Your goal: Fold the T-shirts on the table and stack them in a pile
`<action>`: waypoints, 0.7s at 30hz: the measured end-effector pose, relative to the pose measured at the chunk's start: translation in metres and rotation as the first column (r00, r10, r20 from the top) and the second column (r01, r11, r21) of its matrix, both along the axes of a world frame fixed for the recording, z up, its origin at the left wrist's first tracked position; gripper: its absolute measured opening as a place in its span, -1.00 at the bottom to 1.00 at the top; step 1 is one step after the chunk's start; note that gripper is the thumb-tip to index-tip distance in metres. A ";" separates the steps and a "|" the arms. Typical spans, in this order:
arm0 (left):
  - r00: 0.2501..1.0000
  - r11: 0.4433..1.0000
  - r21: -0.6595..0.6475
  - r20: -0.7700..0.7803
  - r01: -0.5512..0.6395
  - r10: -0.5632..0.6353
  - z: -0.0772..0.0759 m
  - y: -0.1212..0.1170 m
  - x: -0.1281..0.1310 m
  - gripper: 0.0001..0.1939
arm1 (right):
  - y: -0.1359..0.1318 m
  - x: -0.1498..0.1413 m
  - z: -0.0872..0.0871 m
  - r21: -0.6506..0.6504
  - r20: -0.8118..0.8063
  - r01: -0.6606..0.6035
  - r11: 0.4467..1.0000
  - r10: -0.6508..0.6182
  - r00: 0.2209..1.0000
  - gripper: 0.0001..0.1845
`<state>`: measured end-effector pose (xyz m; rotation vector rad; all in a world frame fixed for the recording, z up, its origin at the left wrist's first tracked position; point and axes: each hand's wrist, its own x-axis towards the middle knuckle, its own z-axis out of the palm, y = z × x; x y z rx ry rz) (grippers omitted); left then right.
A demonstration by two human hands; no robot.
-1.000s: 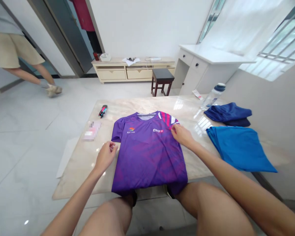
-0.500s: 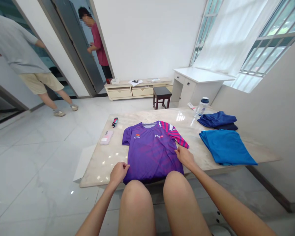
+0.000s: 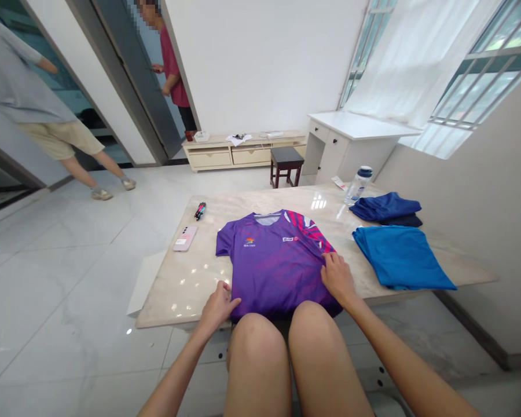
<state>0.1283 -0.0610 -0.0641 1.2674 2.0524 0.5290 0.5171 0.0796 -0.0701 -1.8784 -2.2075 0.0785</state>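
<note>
A purple T-shirt [image 3: 273,260] with pink stripes on one sleeve lies front up on the marble-topped table [image 3: 173,289], its lower part reaching the near edge by my knees. My left hand [image 3: 218,304] is at the shirt's lower left side; its thumb rests on the fabric and its fingers are apart from the thumb. On the other side, my right hand [image 3: 339,277] has its bent fingers on the shirt's edge just below the striped sleeve. My knees hide part of the hem.
Folded bright blue cloth [image 3: 402,258], dark blue garments [image 3: 386,207] and a water bottle [image 3: 359,185] are on the right. A phone [image 3: 185,238] and a small dark bundle [image 3: 200,211] lie left. Beyond stand a stool [image 3: 287,156], a desk [image 3: 356,127] and two people.
The shirt has shifted a little to the right, and my right hand has moved right and slightly up its side. My left hand's pinch has loosened, with thumb and fingers now apart.
</note>
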 end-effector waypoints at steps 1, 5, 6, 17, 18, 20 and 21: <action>0.990 0.998 0.030 -0.135 0.046 -0.042 0.003 0.001 0.002 -0.66 | 0.000 -0.003 -0.002 0.017 0.000 -0.074 0.997 0.074 0.997 -0.51; 0.902 0.947 0.200 -0.402 0.253 -0.156 0.012 0.021 0.015 -0.73 | 0.006 -0.019 -0.020 -0.008 -0.046 -0.342 0.940 0.341 0.939 -0.44; 0.883 0.917 0.245 -0.430 0.315 -0.189 0.011 0.030 0.019 -0.69 | 0.009 -0.022 -0.024 -0.024 -0.049 -0.377 0.926 0.376 0.925 -0.42; 0.793 0.898 0.207 -0.572 0.388 -0.211 -0.050 0.072 0.028 -0.32 | 0.081 0.016 -0.013 -0.019 -0.065 0.351 0.936 -0.352 0.934 -0.44; 0.785 0.898 0.200 -0.582 0.391 -0.212 -0.050 0.072 0.029 -0.31 | 0.086 0.023 -0.013 -0.055 -0.040 0.394 0.918 -0.396 0.917 -0.44; 0.764 0.898 0.183 -0.608 0.400 -0.216 -0.049 0.072 0.031 -0.30 | 0.097 0.033 -0.015 -0.138 0.004 0.401 0.906 -0.404 0.915 -0.50; 0.750 0.896 0.174 -0.623 0.408 -0.221 -0.048 0.073 0.032 -0.29 | 0.102 0.038 -0.014 -0.184 0.012 0.360 0.915 -0.364 0.931 -0.54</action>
